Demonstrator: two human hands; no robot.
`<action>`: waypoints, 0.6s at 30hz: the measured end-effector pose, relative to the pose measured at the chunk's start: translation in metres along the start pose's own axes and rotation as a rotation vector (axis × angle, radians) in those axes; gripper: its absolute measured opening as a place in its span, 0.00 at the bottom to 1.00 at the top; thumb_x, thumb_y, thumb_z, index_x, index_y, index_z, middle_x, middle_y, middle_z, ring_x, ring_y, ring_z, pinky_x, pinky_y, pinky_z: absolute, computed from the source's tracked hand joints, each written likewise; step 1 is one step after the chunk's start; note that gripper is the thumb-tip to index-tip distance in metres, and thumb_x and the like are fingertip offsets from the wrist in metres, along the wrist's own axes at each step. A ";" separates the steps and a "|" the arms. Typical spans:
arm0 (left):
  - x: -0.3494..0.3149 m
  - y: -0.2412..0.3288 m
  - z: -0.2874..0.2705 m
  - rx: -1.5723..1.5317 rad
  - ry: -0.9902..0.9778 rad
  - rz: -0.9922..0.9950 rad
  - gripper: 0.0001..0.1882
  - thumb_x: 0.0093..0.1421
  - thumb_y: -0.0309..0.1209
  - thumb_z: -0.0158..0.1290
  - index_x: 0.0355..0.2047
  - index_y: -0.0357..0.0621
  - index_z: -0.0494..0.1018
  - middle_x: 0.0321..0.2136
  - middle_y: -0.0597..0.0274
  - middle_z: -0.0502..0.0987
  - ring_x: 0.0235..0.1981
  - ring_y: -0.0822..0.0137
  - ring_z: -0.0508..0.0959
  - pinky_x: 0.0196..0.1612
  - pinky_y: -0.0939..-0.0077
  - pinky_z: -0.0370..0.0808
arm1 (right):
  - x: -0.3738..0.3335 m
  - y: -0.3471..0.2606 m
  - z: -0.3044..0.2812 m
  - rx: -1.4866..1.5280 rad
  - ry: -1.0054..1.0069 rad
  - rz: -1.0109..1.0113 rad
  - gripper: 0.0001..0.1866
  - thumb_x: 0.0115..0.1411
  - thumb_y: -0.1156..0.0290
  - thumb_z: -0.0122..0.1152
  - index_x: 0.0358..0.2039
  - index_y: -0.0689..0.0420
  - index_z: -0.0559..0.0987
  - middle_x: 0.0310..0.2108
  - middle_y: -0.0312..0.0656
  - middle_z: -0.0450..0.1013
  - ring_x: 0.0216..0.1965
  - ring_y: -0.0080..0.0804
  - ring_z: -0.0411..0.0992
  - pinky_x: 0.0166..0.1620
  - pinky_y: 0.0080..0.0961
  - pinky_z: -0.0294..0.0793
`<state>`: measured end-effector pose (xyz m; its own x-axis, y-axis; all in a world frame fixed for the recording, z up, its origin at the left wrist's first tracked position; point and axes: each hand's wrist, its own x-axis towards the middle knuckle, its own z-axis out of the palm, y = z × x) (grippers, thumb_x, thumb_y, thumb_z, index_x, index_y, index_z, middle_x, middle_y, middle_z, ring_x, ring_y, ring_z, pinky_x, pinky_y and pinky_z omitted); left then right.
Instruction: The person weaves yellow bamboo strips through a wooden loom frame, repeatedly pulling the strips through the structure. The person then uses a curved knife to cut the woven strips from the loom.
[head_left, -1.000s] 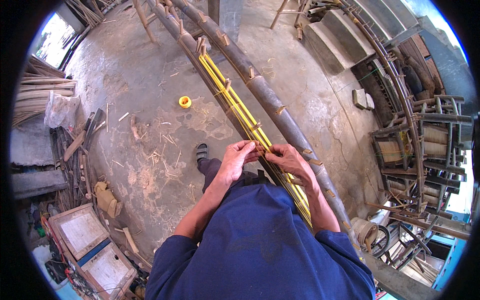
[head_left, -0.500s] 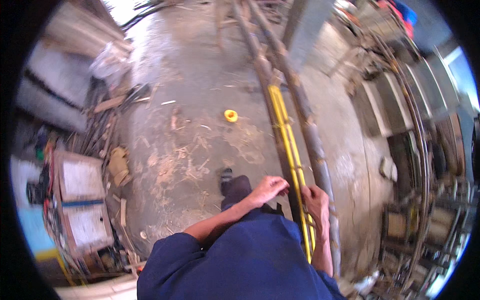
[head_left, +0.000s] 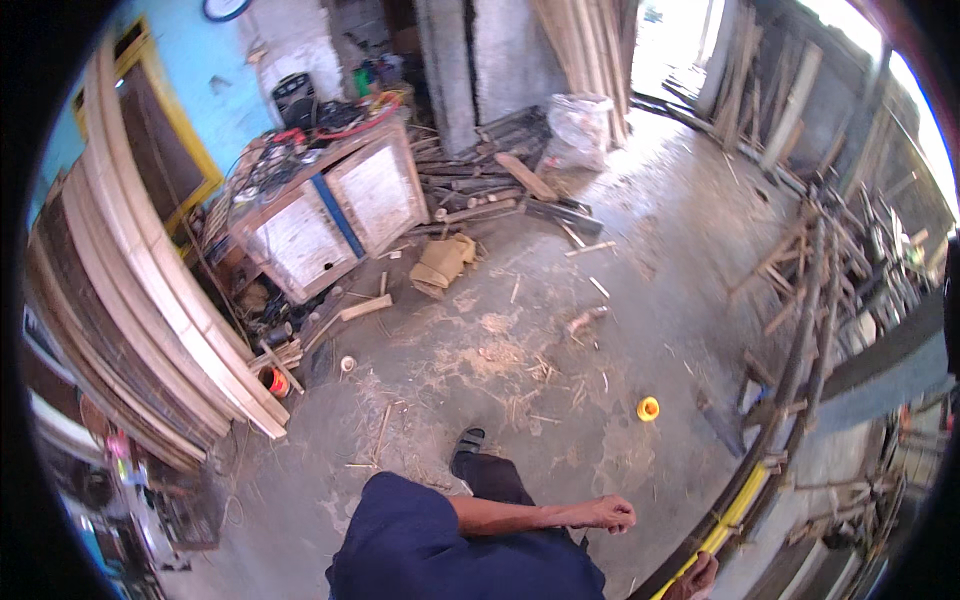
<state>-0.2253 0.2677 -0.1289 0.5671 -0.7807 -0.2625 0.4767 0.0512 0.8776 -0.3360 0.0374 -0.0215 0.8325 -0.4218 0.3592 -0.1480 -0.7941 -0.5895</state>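
Observation:
My left hand [head_left: 608, 514] is held out over the floor with its fingers curled in; whether anything small is inside is hidden. At the lower edge, my right hand [head_left: 693, 580] is closed at the yellow strips [head_left: 738, 505], partly cut off by the picture's rim. These strips lie lengthwise along a pair of long brown poles [head_left: 795, 375] at my right. Beyond my left hand, a yellow ring-shaped roll [head_left: 648, 408] rests on the concrete floor.
Wood scraps and shavings litter the floor [head_left: 480, 355]. A white-panelled cabinet [head_left: 375, 195] with cables on top stands ahead left, near a tan folded cloth or sack [head_left: 442, 262]. Long planks [head_left: 165, 255] lean at far left. A plastic bag [head_left: 578, 132] sits by timber piles.
The view has swung left, so the poles and yellow strips now sit at the lower right. My left hand has moved away from the strips; my right hand stays at them.

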 end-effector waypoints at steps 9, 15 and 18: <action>-0.117 0.032 -0.198 -0.026 0.442 0.048 0.15 0.61 0.39 0.49 0.28 0.40 0.76 0.25 0.67 0.77 0.26 0.76 0.75 0.31 0.78 0.73 | 0.090 -0.202 0.257 0.412 -0.628 0.041 0.12 0.65 0.68 0.50 0.34 0.63 0.77 0.23 0.35 0.70 0.28 0.21 0.66 0.33 0.20 0.67; -0.230 0.081 -0.332 0.058 0.758 0.066 0.18 0.62 0.42 0.49 0.31 0.37 0.77 0.25 0.65 0.77 0.29 0.75 0.77 0.33 0.76 0.74 | 0.011 -0.068 0.466 -0.314 -1.105 -0.408 0.13 0.64 0.64 0.48 0.37 0.58 0.78 0.28 0.40 0.76 0.28 0.32 0.73 0.33 0.32 0.72; -0.289 0.098 -0.393 0.017 0.962 0.073 0.19 0.64 0.43 0.49 0.33 0.36 0.76 0.26 0.64 0.77 0.31 0.74 0.77 0.34 0.75 0.75 | 0.000 -0.074 0.504 -0.433 -1.275 -0.194 0.13 0.62 0.62 0.50 0.36 0.57 0.78 0.28 0.40 0.75 0.27 0.34 0.72 0.33 0.34 0.71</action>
<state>-0.0787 0.7426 -0.1247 0.9065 0.0687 -0.4166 0.4126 0.0649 0.9086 -0.0561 0.3164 -0.3423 0.7349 0.2183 -0.6420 0.0693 -0.9660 -0.2491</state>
